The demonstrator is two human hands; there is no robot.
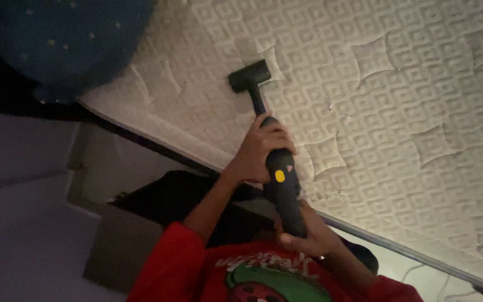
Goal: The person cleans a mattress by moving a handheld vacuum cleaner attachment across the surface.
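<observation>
I see my left hand (261, 151) with fingers closed around the upper body of the black handheld vacuum (278, 168), and my right hand (303, 235) gripping its near end. Its nozzle head (250, 75) lies beyond the fingers, pressed on the quilted white mattress (398, 112).

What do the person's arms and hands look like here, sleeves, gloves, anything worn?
Both hands, left hand and right hand, are bare, no gloves. Forearms are uncovered; short red sleeves belong to a red T-shirt with a printed graphic. No visible watch or rings in the dim light.

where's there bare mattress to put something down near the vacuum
The quilted mattress lies bare to the right of the handheld vacuum, out to the frame edge. It is crowded around the nozzle and both hands; the blue pillow fills the upper-left corner.
</observation>
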